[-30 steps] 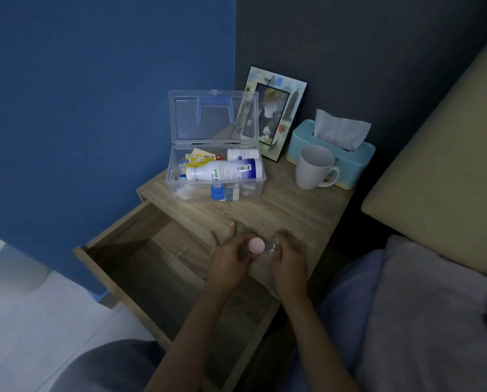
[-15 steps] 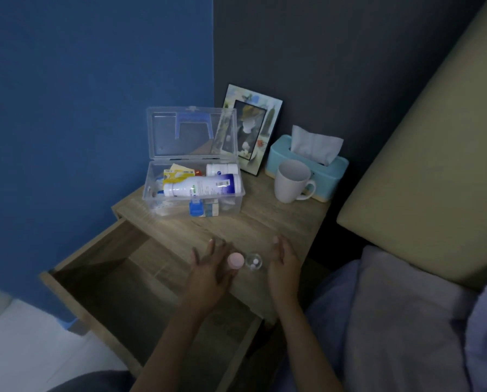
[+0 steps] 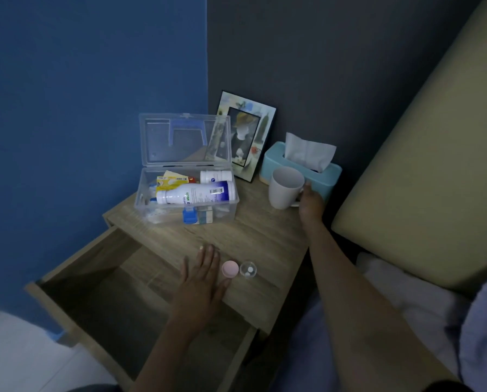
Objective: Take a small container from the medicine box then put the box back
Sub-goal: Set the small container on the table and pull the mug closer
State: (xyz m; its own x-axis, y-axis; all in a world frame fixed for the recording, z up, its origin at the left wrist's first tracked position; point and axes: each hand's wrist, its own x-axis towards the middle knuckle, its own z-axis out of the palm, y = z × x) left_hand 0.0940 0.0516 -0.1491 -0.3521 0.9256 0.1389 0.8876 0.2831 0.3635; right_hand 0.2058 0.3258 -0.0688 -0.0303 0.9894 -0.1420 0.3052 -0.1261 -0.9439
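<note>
Wooden nightstand [image 3: 265, 236] against blue wall [image 3: 89, 94], drawer [image 3: 100, 292] pulled open. At back: tilted photo frame [image 3: 246, 134], teal tissue box [image 3: 331, 174] with tissue sticking up, white mug [image 3: 284, 188] upright just in front of it. Beige headboard [image 3: 423, 165] to the right.

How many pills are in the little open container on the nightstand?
2, both white, side by side in the small clear container, which sits right of its pink lid by the left hand. None seem hidden.
</note>
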